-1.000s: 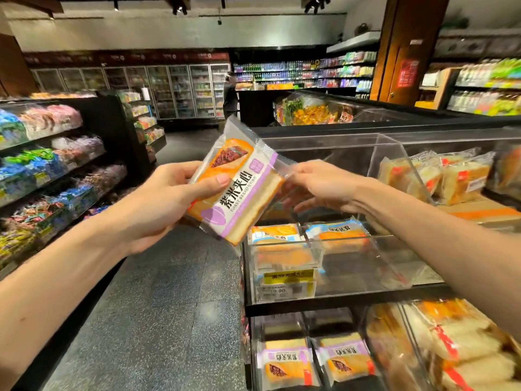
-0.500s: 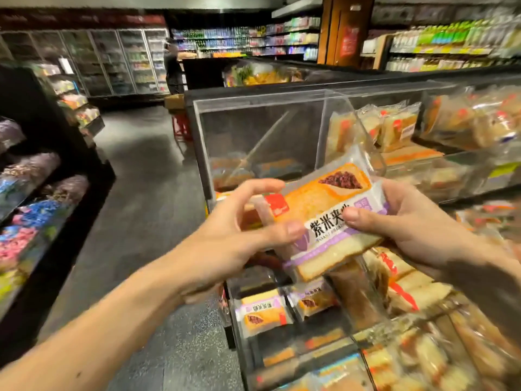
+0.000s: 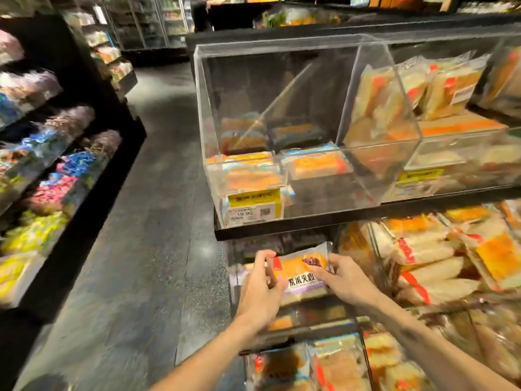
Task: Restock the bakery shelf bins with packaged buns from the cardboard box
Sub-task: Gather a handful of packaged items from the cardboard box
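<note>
We hold one packaged bun point(image 3: 298, 270) between both hands. Our left hand point(image 3: 260, 289) grips its left edge, with the fingers curled over the top corner and the thumb on the orange front. Our right hand point(image 3: 345, 280) pinches the right edge, and one fingertip lies over the printed purple filling. The pack is tilted with its label facing us, in the mouth of the middle bin point(image 3: 310, 324). We cannot tell whether its lower edge rests on anything. Just beyond our left knuckles a purple-edged pack point(image 3: 236, 277) of the same kind peeks out.

Directly above both hands runs the black shelf edge point(image 3: 282, 231). On it sits the clear upper bin point(image 3: 282, 80), with a yellow price tag point(image 3: 253, 206) on its front wall and two orange packs point(image 3: 318, 165) lying flat inside. To the right of our right hand, behind a clear divider, pale sandwich packs point(image 3: 428, 275) with red marks are piled high. Below our wrists, nearer to us, lie more packs point(image 3: 282, 368) behind clear plastic. Well off to the left of our left arm, across the dark floor point(image 3: 141, 249), shelves carry coloured bags point(image 3: 56, 190). Blur hides their labels.
</note>
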A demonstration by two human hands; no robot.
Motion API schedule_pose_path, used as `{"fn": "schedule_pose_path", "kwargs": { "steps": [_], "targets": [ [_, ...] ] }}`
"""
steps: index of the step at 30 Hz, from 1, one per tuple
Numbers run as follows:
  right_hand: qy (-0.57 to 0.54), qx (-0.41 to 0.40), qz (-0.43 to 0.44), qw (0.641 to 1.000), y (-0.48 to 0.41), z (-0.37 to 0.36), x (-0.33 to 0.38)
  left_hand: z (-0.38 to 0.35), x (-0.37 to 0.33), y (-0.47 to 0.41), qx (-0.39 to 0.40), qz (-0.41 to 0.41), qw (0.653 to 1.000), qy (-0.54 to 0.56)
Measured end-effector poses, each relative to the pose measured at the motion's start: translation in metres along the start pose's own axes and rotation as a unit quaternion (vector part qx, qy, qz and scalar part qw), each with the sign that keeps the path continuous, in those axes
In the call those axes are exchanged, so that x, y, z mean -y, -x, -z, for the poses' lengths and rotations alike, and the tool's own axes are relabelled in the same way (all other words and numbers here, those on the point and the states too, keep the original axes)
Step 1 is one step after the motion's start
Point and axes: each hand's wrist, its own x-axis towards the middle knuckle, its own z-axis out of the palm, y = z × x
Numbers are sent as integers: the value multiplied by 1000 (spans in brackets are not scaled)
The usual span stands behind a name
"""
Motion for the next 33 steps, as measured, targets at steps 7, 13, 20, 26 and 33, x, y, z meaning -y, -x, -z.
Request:
{"fn": "schedule_pose_path", "kwargs": {
  "steps": [7,13,20,26,33],
  "targets": [
    [88,175,-142,970,-52,-37,-40,-28,36,-36,69,151,941,-294],
    [119,244,-236,933,-63,-67,-34,-38,56,-45,127,229,888,-377],
    [147,257,-234,926,-67,-80,-27,-42,56,-50,114,164,847,-492],
    [110,295,-212,925,-58,-64,-18,-29,39,-37,130,126,859,-478],
    [131,193,50,971,-18,-36,17,18,-20,27,53,8,942,-332]
  ]
}}
